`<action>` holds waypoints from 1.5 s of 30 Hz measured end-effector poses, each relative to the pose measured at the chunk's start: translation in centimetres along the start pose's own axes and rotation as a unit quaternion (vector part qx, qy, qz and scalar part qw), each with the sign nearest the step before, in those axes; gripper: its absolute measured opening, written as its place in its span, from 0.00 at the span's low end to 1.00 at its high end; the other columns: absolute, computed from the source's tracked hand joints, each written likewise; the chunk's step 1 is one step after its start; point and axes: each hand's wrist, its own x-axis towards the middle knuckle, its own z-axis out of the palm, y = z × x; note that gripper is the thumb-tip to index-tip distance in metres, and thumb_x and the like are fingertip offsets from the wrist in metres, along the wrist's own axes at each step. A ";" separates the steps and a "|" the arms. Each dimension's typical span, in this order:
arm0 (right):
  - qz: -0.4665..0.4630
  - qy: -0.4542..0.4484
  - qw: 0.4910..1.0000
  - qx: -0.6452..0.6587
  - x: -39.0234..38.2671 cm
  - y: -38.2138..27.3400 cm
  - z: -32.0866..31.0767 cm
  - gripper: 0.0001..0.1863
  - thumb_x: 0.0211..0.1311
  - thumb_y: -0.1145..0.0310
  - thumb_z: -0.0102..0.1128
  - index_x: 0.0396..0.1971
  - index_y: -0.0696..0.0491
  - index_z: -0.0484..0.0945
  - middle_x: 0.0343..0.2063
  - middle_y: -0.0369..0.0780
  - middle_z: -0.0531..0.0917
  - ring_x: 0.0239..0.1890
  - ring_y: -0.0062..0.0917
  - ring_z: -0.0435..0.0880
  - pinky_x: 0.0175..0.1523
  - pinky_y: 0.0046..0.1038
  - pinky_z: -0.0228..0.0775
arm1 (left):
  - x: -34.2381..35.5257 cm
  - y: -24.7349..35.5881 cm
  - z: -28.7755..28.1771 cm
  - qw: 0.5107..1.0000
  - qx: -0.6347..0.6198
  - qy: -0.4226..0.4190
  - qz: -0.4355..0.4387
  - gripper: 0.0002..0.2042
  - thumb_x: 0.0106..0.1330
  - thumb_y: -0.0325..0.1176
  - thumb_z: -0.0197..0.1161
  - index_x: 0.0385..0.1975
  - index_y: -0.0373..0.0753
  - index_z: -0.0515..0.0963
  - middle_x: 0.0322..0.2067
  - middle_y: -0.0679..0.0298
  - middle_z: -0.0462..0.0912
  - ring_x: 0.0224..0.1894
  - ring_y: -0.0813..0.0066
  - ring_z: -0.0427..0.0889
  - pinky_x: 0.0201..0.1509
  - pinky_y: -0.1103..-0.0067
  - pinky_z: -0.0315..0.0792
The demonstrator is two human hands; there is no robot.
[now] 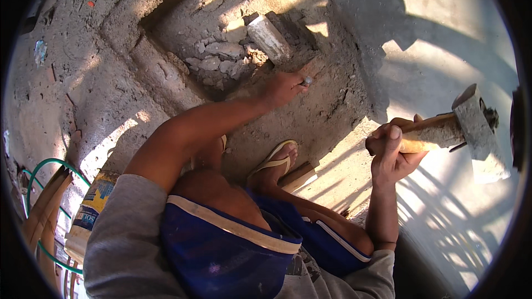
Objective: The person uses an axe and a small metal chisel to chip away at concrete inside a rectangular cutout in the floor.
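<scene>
My left hand [285, 88] is closed around a chisel [307, 81]; its round grey struck end shows above the fist, and its lower part is hidden. It is held over the dirt beside a dug-out hollow. Off to the right, my right hand [394, 152] grips a hammer [432, 133] by its thick wooden handle. The hammer's heavy grey metal head [474, 119] is raised and points away to the right, well apart from the chisel. Just beyond my left hand, a short whitish pipe-like piece [268, 39] lies tilted in the hollow.
Broken chunks of rubble [221, 58] fill the hollow, bordered by a rough earthen ledge [122, 27]. A smooth grey wall [443, 50] with shadows stands at right. My sandalled foot [277, 160] is near a block [299, 177]. A bucket [91, 210] and green hose [52, 160] are at left.
</scene>
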 end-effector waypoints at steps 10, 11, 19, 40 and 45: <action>0.196 -0.188 0.897 -0.348 -0.3 4.1 -2.0 0.16 0.70 0.65 0.64 0.50 0.58 0.73 0.29 0.49 0.84 0.28 0.33 0.86 0.33 0.32 0.75 | 1.4 1.4 0.3 0.997 0.045 -0.058 -0.018 0.10 0.66 0.33 0.66 0.43 0.34 0.81 0.34 0.52 0.86 0.37 0.58 0.88 0.41 0.68 0.77; 0.186 -0.143 0.929 -0.285 0.2 2.6 -1.8 0.16 0.71 0.65 0.64 0.50 0.58 0.72 0.29 0.45 0.84 0.27 0.26 0.83 0.32 0.27 0.73 | 1.9 0.6 0.2 0.998 0.010 -0.055 0.002 0.10 0.66 0.32 0.67 0.43 0.35 0.81 0.34 0.53 0.87 0.37 0.57 0.88 0.41 0.68 0.77; -0.093 -0.013 0.993 -0.073 0.9 1.1 -0.4 0.23 0.73 0.69 0.60 0.59 0.62 0.62 0.29 0.45 0.82 0.23 0.22 0.80 0.28 0.25 0.73 | 2.5 0.2 -0.9 0.995 -0.013 -0.099 -0.014 0.10 0.64 0.32 0.69 0.43 0.37 0.83 0.33 0.55 0.87 0.37 0.60 0.88 0.43 0.70 0.77; 0.387 -0.080 0.912 -0.115 -5.5 10.4 -4.3 0.15 0.69 0.67 0.63 0.49 0.58 0.74 0.23 0.33 0.77 0.20 0.14 0.71 0.25 0.22 0.64 | -3.3 0.7 4.4 0.888 0.275 -0.214 0.300 0.11 0.61 0.28 0.58 0.44 0.41 0.78 0.41 0.62 0.80 0.45 0.58 0.83 0.49 0.68 0.80; 0.463 -0.114 0.876 -0.067 -7.7 12.2 -5.0 0.12 0.70 0.67 0.63 0.45 0.55 0.72 0.21 0.34 0.76 0.15 0.18 0.74 0.20 0.23 0.67 | -3.7 0.8 0.5 0.951 0.201 -0.141 0.186 0.14 0.62 0.24 0.59 0.47 0.38 0.78 0.42 0.59 0.81 0.43 0.60 0.84 0.48 0.69 0.80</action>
